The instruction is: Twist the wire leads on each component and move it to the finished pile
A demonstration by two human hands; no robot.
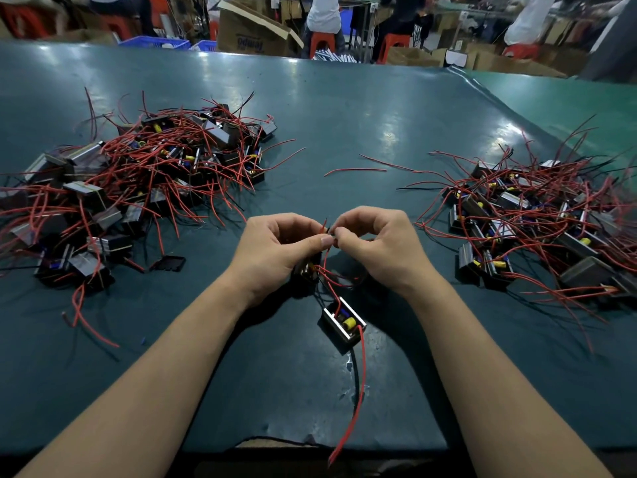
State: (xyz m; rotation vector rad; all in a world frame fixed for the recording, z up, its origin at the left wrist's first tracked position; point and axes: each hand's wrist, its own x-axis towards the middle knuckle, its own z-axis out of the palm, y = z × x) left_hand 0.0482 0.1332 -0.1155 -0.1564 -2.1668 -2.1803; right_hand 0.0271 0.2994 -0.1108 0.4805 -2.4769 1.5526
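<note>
Two heaps of components flanked the work area on the green table (344, 108). The left pile (138, 188) lay spread and tangled, red and black leads sticking out in all directions; which pile held finished pieces could not be told from the view. A loose black part (168, 263) sat just beside its near edge. At centre, the left hand (275, 251) pinched the wire leads (325, 226) between thumb and fingers, close to their tips, while the component in hand (307, 270) hung partly hidden beneath that palm. The right hand (375, 246) met it, its thumb and fingertips pinching the same lead ends; the hands were held together in this way, in my judgement, so that one could steady the wires while the other twisted. A second component (343, 322) rested on the table just below the hands, its long red lead trailing toward the table's near edge, probably staged as the next piece. The right pile (537, 222) lay well apart from the hands, equally tangled.
</note>
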